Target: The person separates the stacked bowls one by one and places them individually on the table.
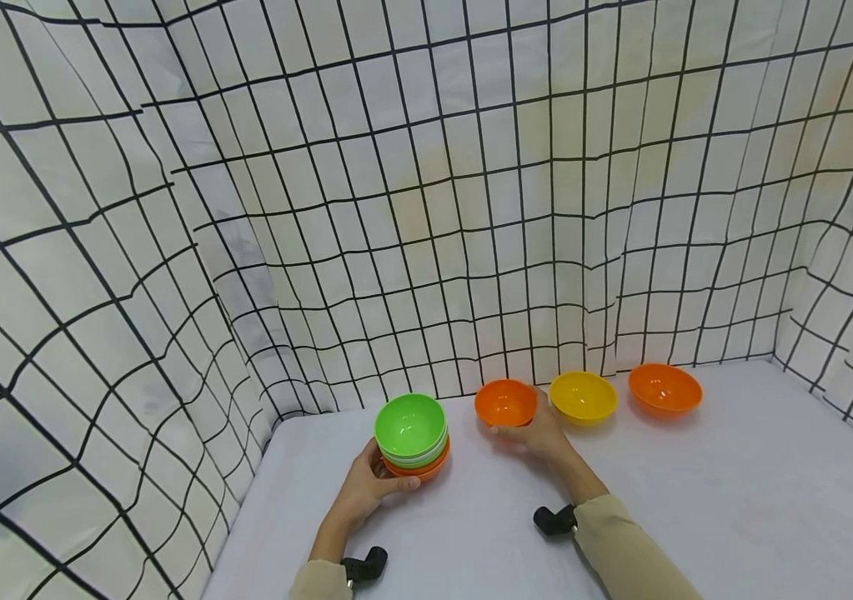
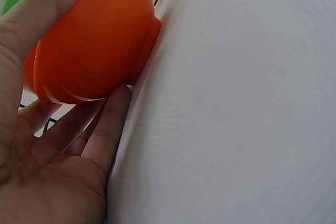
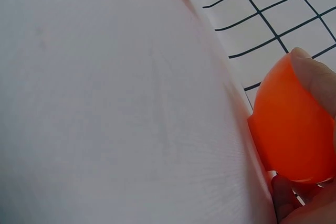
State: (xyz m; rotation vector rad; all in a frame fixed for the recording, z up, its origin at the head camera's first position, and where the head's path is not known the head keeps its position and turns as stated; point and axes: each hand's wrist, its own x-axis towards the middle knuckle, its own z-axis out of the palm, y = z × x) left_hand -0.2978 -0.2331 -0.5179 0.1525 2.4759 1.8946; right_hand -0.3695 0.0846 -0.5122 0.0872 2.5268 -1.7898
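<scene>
On the left of the table stands a stack of bowls, with a green bowl (image 1: pixel 411 423) on top, white and green rims under it and orange bowls (image 2: pixel 97 35) at the bottom. My left hand (image 1: pixel 364 490) holds this stack from its left side, thumb across the front and fingers around the far side. To the right, a small orange bowl (image 1: pixel 504 403) sits upright on the table. My right hand (image 1: pixel 544 429) grips it from the right, with the thumb at the near side; part of the fingers is hidden behind the bowl.
Right of my right hand stand a yellow bowl (image 1: pixel 584 398) and a wider orange bowl (image 1: pixel 664 390), both upright near the back edge. A white cloth covers the table (image 1: pixel 696 500). White walls with a black grid (image 1: pixel 426 208) rise behind it and at both sides.
</scene>
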